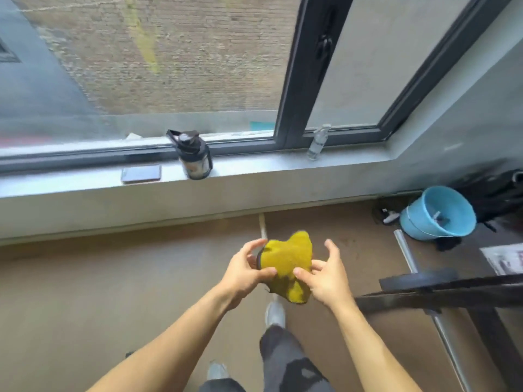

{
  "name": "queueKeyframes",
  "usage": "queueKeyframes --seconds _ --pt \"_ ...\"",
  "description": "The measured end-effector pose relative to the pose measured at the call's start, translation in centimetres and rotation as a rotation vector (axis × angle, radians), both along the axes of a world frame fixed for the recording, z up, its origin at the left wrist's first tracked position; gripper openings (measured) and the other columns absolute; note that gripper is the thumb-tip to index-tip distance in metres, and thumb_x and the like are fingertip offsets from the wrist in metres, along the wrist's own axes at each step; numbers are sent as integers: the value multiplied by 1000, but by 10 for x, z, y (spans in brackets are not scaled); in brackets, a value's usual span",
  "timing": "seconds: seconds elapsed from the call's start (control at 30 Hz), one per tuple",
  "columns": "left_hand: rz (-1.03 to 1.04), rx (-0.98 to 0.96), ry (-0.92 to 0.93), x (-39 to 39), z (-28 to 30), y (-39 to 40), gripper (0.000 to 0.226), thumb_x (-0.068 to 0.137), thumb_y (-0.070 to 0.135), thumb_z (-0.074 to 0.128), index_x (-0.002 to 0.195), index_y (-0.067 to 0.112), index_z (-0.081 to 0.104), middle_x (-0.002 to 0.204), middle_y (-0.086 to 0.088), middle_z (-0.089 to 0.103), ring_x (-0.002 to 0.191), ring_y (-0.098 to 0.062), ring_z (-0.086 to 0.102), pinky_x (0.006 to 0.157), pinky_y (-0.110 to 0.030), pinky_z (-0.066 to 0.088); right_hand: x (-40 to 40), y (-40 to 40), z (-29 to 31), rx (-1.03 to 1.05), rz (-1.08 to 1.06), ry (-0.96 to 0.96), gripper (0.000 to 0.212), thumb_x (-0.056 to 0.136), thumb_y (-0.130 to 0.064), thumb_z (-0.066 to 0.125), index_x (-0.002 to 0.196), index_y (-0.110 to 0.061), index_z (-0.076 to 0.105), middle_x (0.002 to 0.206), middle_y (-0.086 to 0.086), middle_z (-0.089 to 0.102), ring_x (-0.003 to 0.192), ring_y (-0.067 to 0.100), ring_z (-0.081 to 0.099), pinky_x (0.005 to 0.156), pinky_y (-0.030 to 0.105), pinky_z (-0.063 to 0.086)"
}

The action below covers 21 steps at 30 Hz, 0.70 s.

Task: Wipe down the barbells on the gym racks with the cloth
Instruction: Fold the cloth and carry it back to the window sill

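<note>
Low centre of the frame: one yellow cloth (287, 267), bunched and dark-edged, held between two hands. Left hand (243, 274) has its grip clamped on the cloth's left edge; right hand (325, 278) pinches the lower right (upper fingers spread). One barbell (424, 280) lies lower right.

A: Where are the hands?
B: Both bare forearms reach forward; the left hand (245, 272) pinches a crumpled yellow microfibre cloth (286, 267).
A: The right hand (325, 274)?
B: Thumb pressing it, fingers spread.
</note>
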<state>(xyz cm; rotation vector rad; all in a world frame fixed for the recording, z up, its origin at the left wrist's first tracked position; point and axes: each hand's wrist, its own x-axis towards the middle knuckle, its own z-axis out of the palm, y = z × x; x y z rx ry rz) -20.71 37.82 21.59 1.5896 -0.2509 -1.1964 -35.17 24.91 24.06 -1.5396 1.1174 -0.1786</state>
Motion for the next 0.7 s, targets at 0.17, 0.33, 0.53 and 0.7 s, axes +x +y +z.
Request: queueKeyframes --seconds 0.17,0.33,0.53,0.7 --pt "-333 128 -684 41 -8 -101 51 74 15 71 124 20 63 102 3 52 100 -17 58 87 -28 51 49 -85 -7 -445 338 223 78 71 -13 82 140 -29 50 117 -3 58 108 16 58 95 29 48" --pt "-307 233 -778 108 -50 -212 12 73 24 72 84 20 70 96 4 49 95 -16 50 85 -28 44 114 -218 -56 -461 435 320 28 68 -17 75 96 -19 71 104 0 48 103 20 53 85 25 43" --pt "35 166 -94 184 -100 -323 21 86 14 75 73 12 59 60 12 62 59 -1 58 55 -11 44 196 -350 -123 257 212 89 19 79 -4 74 97 -8 70 95 8 73 91 24 65 80 32 52" --pt "249 105 384 232 -148 -379 33 88 14 71 118 2 65 113 -19 72 104 -36 68 91 -52 55 260 -395 -184 422 44 32 29 87 -1 66 115 -7 64 110 14 72 103 32 67 91 48 52"
